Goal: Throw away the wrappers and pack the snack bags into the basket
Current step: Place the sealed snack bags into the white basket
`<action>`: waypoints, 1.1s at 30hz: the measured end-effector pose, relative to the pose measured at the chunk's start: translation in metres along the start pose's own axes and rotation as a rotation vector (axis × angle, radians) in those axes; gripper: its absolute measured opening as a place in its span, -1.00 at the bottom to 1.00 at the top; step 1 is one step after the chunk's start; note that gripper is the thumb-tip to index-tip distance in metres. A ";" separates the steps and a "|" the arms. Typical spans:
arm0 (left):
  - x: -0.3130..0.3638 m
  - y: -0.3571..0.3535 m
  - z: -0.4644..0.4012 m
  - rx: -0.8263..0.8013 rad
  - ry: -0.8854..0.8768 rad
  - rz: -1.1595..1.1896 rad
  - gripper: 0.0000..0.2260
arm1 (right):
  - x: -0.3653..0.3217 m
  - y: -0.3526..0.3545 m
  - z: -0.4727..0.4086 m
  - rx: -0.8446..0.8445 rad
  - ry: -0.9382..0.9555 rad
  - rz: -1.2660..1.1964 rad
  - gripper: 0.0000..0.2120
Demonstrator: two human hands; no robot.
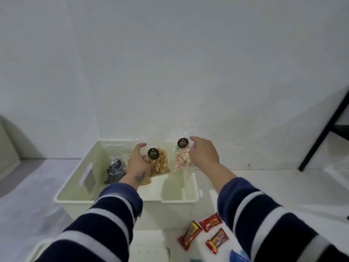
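Observation:
A cream plastic basket (75, 188) stands in the middle of the white surface. My left hand (138, 163) grips a clear bag of brown nut snacks (160, 163) inside the basket. My right hand (204, 154) holds a clear bag of pastel puffed snacks (180, 159) upright over the basket's right part. Both bags carry a round black label. A dark snack bag (115, 171) lies against the basket's left inner side. Three red and yellow candy wrappers (205, 233) lie on the surface in front of the basket, under my right forearm.
A white wall rises just behind the basket. A black slanted frame leg (324, 133) stands at the far right. A second white container's rim (149, 250) shows at the bottom edge, with something blue (238, 256) beside it.

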State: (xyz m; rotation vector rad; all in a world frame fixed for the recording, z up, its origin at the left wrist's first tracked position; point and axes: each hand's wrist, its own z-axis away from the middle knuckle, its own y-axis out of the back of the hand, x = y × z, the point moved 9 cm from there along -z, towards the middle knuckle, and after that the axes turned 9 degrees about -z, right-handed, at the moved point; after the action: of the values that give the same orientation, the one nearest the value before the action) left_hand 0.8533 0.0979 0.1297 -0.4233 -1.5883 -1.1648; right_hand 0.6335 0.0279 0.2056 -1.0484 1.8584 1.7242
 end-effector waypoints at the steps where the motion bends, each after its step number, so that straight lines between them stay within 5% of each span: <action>1: -0.012 0.003 -0.005 -0.008 0.020 -0.009 -0.32 | -0.005 -0.016 0.000 -0.014 0.003 0.056 -0.48; 8: -0.068 -0.020 -0.047 -0.115 0.117 -0.126 -0.31 | 0.013 -0.107 -0.010 -0.132 -0.047 0.358 -0.74; 18: -0.086 -0.076 -0.090 -0.266 0.127 -0.285 -0.18 | 0.070 -0.170 -0.038 -0.245 -0.254 0.168 -0.55; 27: -0.060 -0.058 -0.077 -0.381 0.167 -0.497 -0.35 | 0.045 -0.145 -0.031 -0.322 -0.276 0.155 -0.41; 33: 0.009 -0.034 -0.025 -0.372 0.005 -0.684 -0.50 | 0.002 -0.080 0.003 -0.318 -0.144 0.114 -0.57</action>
State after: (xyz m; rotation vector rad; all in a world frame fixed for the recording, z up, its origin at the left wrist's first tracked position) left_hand 0.8373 0.0583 0.1208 -0.1006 -1.5544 -1.9948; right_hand 0.6907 0.0333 0.1496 -0.9145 1.6183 2.1541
